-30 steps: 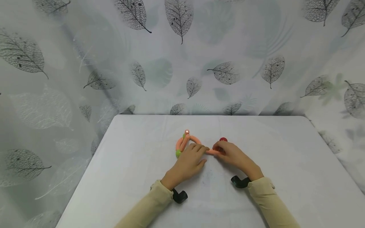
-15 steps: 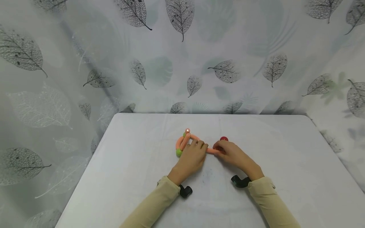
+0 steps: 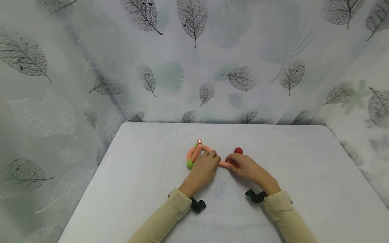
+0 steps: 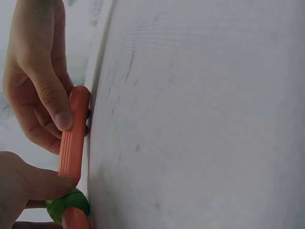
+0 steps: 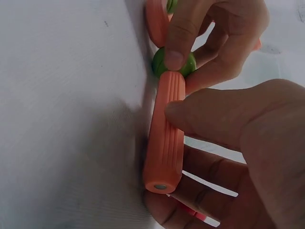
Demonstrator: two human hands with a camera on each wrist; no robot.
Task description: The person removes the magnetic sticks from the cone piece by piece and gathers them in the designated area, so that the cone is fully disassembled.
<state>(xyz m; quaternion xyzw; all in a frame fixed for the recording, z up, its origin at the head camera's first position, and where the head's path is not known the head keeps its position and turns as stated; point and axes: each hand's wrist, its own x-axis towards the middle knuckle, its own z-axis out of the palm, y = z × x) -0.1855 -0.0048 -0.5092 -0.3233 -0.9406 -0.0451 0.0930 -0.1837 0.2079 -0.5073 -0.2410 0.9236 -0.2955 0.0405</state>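
Between my hands lies an orange ribbed magnetic rod (image 5: 164,138) with a metal disc in its free end. Its other end meets a green ball (image 5: 160,63). My left hand (image 3: 203,171) pinches that ball where the rod joins it, as both wrist views show. My right hand (image 3: 250,168) holds the rod between thumb and fingers, close to the free end. To the left, a linked shape of straight and curved orange rods (image 3: 197,153) lies on the table, with another green ball (image 3: 190,164) at its lower corner. My left hand covers part of the shape.
A red ball (image 3: 238,150) sits just beyond my right hand. The white table (image 3: 136,189) ends at a leaf-printed curtain (image 3: 170,77) behind it. A black wrist-camera mount shows under each wrist.
My left hand has shifted slightly right, and its fingers have curled in at the rod's joint. My right hand keeps its hold on the rod, barely moving; more of the red ball shows.
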